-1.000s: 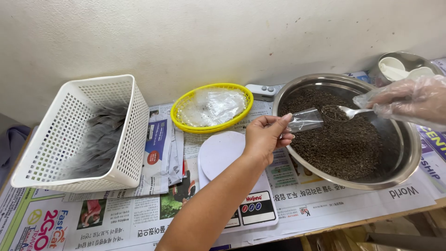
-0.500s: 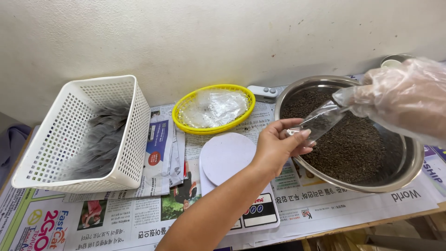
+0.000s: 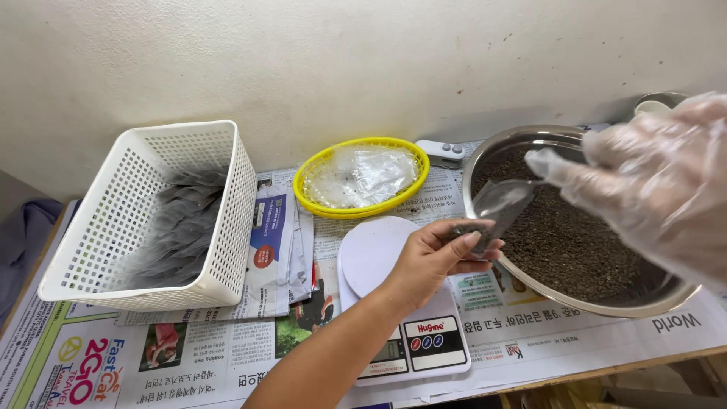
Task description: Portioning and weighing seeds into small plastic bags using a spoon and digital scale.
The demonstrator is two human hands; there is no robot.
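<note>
Packages, labels and screen on the newspaper-covered table.
Small clear mesh sachet (image 3: 496,212), partly filled with dark grains, pinched in bare left hand (image 3: 439,257) over white digital scale (image 3: 401,303); scale has grey display screen (image 3: 385,354) and white label panel with red and blue dots (image 3: 432,337). Grey filled sachets (image 3: 178,227) piled in white basket; clear empty sachets (image 3: 360,176) in yellow tray.
</note>
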